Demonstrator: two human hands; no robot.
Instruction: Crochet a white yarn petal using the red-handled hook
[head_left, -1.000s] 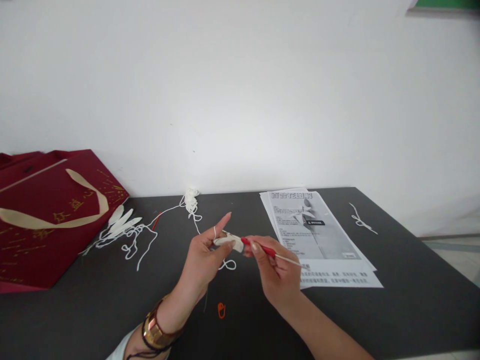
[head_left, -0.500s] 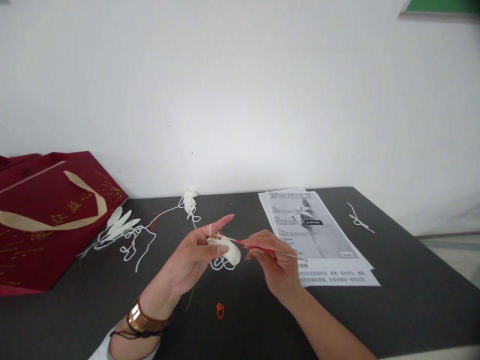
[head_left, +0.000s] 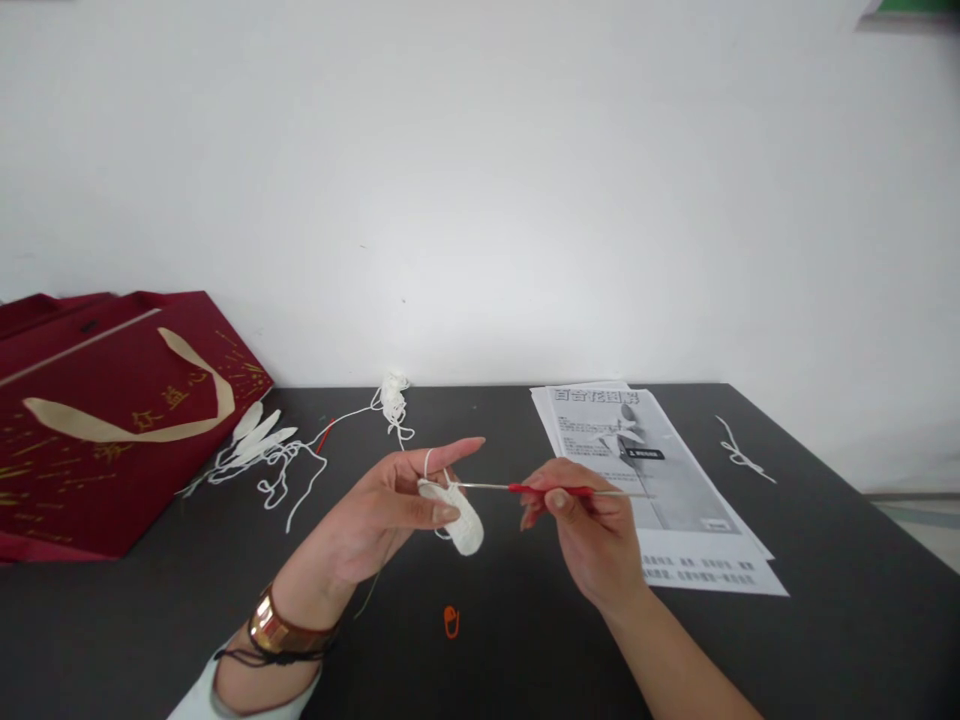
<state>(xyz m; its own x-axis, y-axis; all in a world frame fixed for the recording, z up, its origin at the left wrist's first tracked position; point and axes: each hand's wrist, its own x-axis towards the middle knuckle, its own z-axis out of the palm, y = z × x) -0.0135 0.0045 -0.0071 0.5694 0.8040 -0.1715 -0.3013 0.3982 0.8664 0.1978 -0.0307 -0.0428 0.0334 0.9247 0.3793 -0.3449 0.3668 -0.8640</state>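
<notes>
My left hand [head_left: 390,510] pinches a small white crocheted piece [head_left: 459,518] between thumb and middle finger, with the index finger stretched out and white yarn looped over it. My right hand [head_left: 589,530] grips a crochet hook with a red handle [head_left: 546,489]. The hook's thin metal tip points left and reaches the top edge of the white piece. Both hands hover above the dark table [head_left: 825,600]. The yarn runs back toward a small white yarn tangle [head_left: 393,398] at the table's far edge.
A dark red gift bag with a cream ribbon handle [head_left: 112,420] lies at the left. White crocheted petals and loose yarn [head_left: 262,445] lie beside it. Printed instruction sheets [head_left: 660,480] lie on the right, a yarn scrap [head_left: 742,458] farther right. An orange stitch marker [head_left: 451,621] lies near me.
My right hand has drawn the hook out to the right, so more metal shaft shows. The white piece now hangs lower from my left fingers. The view shifted slightly.
</notes>
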